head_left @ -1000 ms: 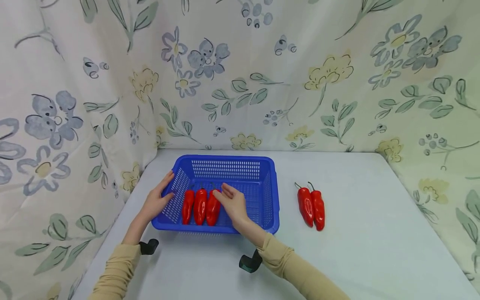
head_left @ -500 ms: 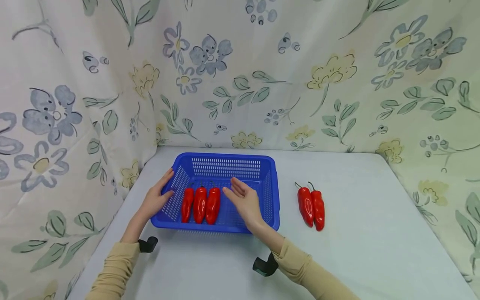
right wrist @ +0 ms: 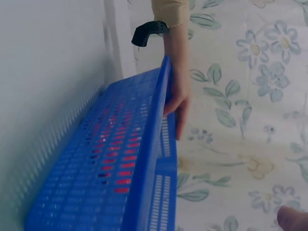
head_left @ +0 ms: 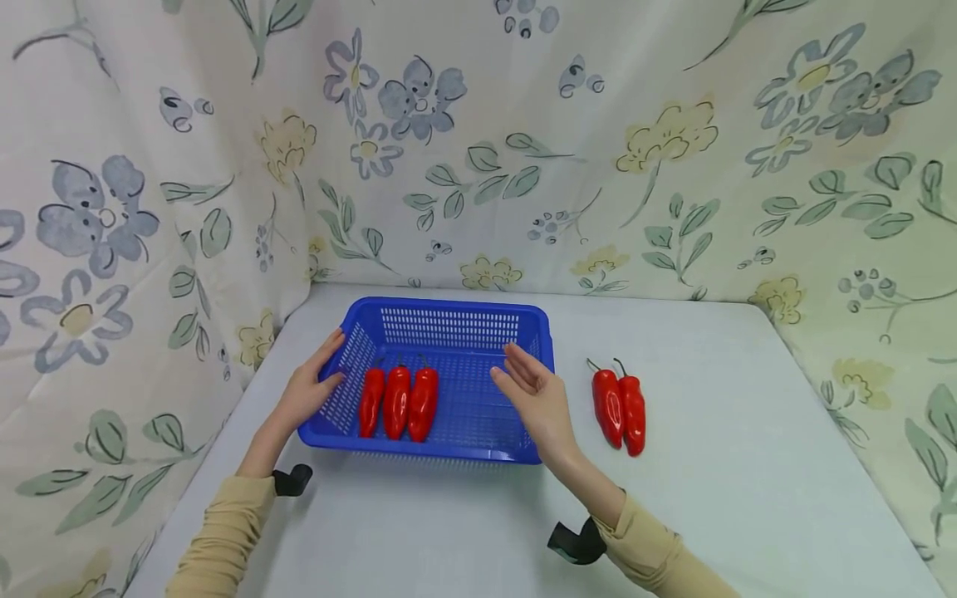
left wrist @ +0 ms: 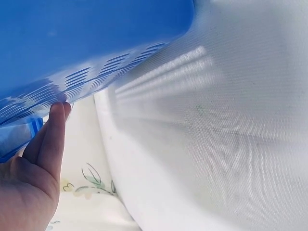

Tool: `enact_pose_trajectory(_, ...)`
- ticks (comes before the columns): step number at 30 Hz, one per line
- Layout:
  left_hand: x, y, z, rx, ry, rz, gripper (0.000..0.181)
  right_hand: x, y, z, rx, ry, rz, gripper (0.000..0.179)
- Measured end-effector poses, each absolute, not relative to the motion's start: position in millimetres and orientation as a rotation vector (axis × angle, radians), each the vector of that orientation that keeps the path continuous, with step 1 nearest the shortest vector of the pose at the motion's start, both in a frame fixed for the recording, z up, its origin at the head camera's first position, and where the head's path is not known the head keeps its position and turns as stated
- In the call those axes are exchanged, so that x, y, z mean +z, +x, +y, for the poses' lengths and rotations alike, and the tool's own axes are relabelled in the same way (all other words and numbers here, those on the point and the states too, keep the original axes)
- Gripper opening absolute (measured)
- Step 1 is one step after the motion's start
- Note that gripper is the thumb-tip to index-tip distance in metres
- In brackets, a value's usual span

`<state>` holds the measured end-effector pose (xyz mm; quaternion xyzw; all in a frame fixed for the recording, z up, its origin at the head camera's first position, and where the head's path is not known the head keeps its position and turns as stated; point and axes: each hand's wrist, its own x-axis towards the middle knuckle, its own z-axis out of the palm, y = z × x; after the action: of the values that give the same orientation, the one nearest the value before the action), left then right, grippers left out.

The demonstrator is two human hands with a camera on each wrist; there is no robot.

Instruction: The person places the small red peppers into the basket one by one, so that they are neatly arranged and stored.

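Observation:
A blue plastic basket (head_left: 471,390) with slotted walls stands on the white table, three red peppers (head_left: 397,403) lying side by side in its left half. My left hand (head_left: 302,394) holds the basket's left rim, thumb over the inner side and fingers along the outside; in the left wrist view that hand (left wrist: 33,178) is up against the slotted wall. Over the basket's right end, my right hand (head_left: 542,407) hovers with nothing in it, fingers loosely bent and thumb apart. Only a fingertip (right wrist: 291,219) of it shows in the right wrist view.
Two more red peppers (head_left: 607,407) lie together on the white table (head_left: 733,415), right of the basket, stems pointing away. A floral curtain (head_left: 478,166) hangs behind the table and along its sides. Black straps (head_left: 579,541) sit at both wrists.
My right hand has lifted away from the rightmost pepper in the basket and moved right, to the basket's right end. The left hand stays at the rim; the head view has shifted slightly.

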<state>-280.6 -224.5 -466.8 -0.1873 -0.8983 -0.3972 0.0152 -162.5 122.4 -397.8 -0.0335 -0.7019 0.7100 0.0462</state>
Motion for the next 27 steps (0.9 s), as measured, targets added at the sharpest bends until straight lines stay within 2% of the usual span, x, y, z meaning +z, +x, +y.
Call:
enact_pose_trajectory(12, -461.1, -277.4, -223.3, -1.250, -0.561, -2.803, 0.062, -396.8, -152.9, 185.5, 1.982, -0.348, -2.169, 0.061)
enact_pose_trajectory(27, -463.3, -280.3, -225.2, -1.265, -0.576, -2.794, 0.062, -420.3, -140.8, 251.9, 1.792, -0.620, -2.229, 0.061)
